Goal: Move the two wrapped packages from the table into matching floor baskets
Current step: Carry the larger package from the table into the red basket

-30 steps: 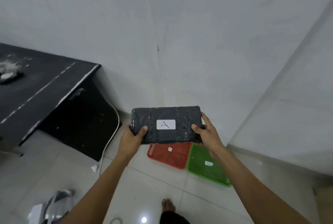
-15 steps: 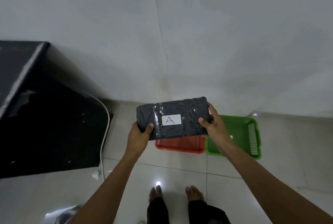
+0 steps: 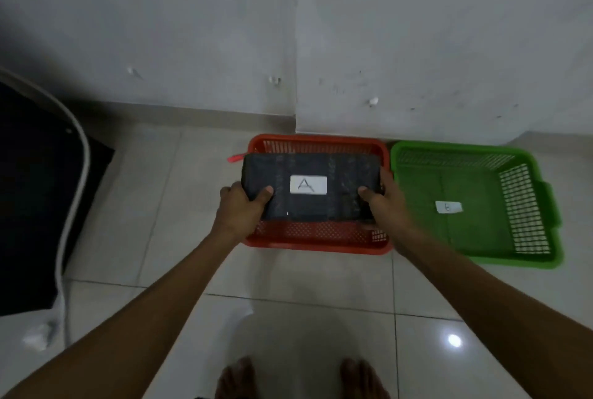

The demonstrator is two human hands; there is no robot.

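A black wrapped package with a white label marked "A" is held level over the red basket on the floor. My left hand grips its left end and my right hand grips its right end. Whether the package touches the basket's bottom cannot be told. Right beside the red basket stands a green basket holding only a small white label marked "b". No second package is in view.
Both baskets stand against the white wall. A dark table side and a white cable lie at the left. My bare feet rest on the glossy tiled floor below the baskets.
The view has tilted down and come closer to the baskets. Both hands have lowered the package from in front of the wall to just over the red basket.
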